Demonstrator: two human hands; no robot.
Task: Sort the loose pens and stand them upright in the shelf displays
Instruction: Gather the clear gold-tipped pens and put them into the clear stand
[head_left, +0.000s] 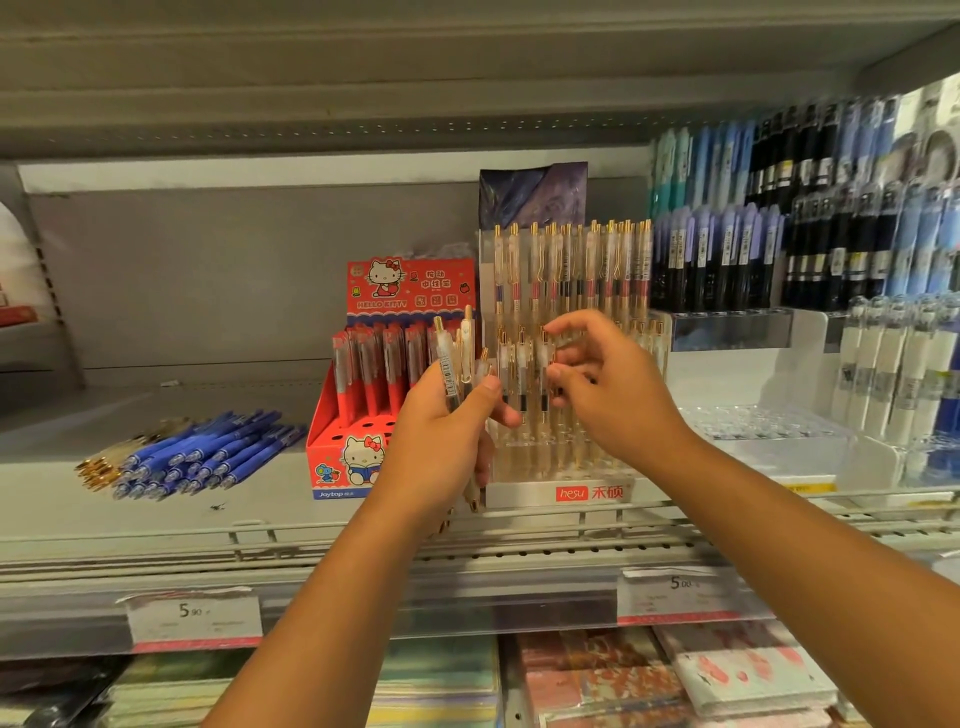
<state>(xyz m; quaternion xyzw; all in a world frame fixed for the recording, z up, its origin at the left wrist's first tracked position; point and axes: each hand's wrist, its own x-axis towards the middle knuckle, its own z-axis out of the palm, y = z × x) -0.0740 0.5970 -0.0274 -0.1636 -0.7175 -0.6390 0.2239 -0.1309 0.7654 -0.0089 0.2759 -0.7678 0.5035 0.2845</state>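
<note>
Grey shelf (260, 519): left hand (441, 441) grips gold-trimmed pens (451, 364) near-upright, clickers up; right hand (618, 400) curls at the acrylic display (571, 491), pinch unclear.

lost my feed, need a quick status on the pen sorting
Left hand grips bunch of clear gold-clip pens. Right hand at clear hesu display, grip unclear. Loose blue pens lying on shelf, left. Nothing in the way.

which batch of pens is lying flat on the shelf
The pile of mostly blue plastic pens left of the red cardboard Hello Kitty box; pens in it and the clear plastic rack stand upright.
</note>
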